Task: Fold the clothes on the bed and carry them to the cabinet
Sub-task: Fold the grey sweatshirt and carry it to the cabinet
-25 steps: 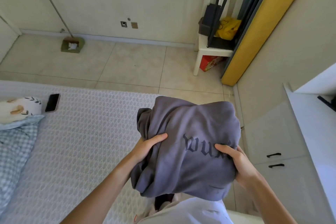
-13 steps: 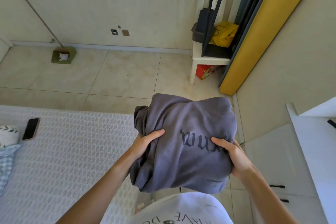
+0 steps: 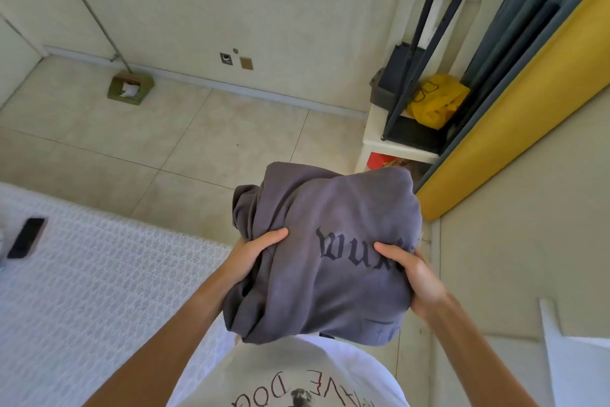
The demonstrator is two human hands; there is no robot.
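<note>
Because the folded sweatshirt (image 3: 330, 251) is thick, soft cloth, it is judged to be light but floppy, likely to sag or unfold if it were gripped at one edge only; support from both sides, with the thumbs pressed on top, is the hold best suited to it. It is held in the air in front of the person's chest, clear of the bed (image 3: 82, 274) and above the tiled floor (image 3: 165, 142). The left hand (image 3: 251, 258) is closed on its left side and the right hand (image 3: 412, 271) on its right side, the fingers (image 3: 386, 249) curled around and under the bundle. The garment is a grey-purple, bulky bundle, with dark gothic lettering seen upside down on its upper face and loose folds bunched at the left edge. The cabinet cannot be identified with certainty.
</note>
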